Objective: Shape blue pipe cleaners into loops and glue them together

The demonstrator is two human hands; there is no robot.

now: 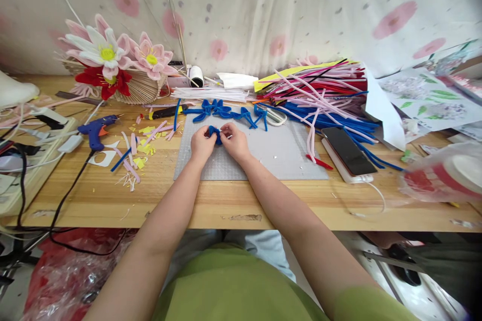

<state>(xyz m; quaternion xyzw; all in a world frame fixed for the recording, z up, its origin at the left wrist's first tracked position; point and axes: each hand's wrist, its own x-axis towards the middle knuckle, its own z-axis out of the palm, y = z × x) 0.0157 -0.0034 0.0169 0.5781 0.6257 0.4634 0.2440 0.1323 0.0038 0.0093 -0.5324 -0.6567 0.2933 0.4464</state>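
I'm looking down at both hands meeting over the grey cutting mat (278, 153), and between them sits a small blue pipe-cleaner piece (215, 134). My left hand (202, 145) is closed on its left side, fingers pinching it, and my right hand (235, 141) is closed on its right side the same way, thumbs pressed in close, the two hands touching. The piece is off the mat, held just above it. Just beyond my fingertips lies a row of finished blue bows (226, 111) along the far edge of the mat. Farther out to the right of my right hand there's a big loose heap of pipe cleaners (320, 93), pink, red, white and blue, spilling toward a phone (348, 151) that lies near my right wrist side. Left of my left hand I see pink and yellow offcuts (141, 145) scattered on the wooden table (226, 203), then a blue glue gun (96, 130). Far beyond the left hand a woven basket (141, 89) holds pink, white and red flowers (109, 57). At the far right, a blurred clear tub (444, 173); I can't tell what's in it.
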